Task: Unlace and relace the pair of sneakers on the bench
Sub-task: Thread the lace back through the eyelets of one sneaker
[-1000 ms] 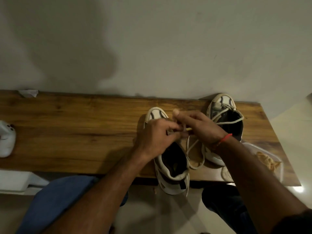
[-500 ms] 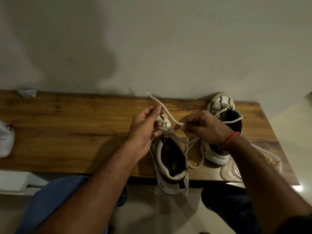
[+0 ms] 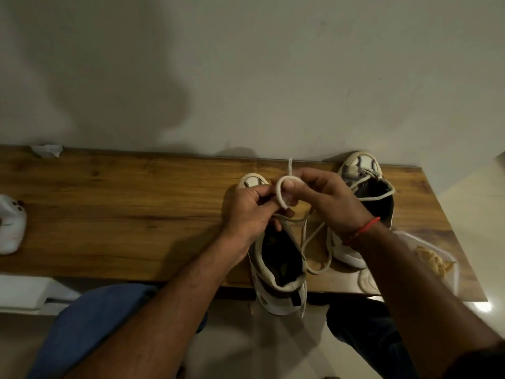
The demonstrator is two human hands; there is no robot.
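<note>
Two sneakers sat on the wooden bench [image 3: 109, 214], toes toward the wall. Near sneaker [image 3: 278, 258] lay mid-bench with its heel hanging past the front edge; far sneaker [image 3: 363, 192] stood just to its right, closer to the wall, its own lace loose across the opening. Both hands met above the near sneaker's toe end. Left hand [image 3: 248, 212] had fingers curled, pinching the white lace [image 3: 280, 192]. Right hand [image 3: 325, 198] also gripped the lace, which looped in an arc over its thumb; one lace tip stuck up above the hands toward the wall. Slack lace trailed down between the two sneakers and curved on the bench. Red thread band [image 3: 366, 228] was on the right wrist. Clear plastic container [image 3: 437, 258] with something tan inside sat at the bench's right end, partly behind the right forearm. White object [image 3: 11, 222] at the left edge, crumpled paper scrap [image 3: 46, 150] at the back left.
</note>
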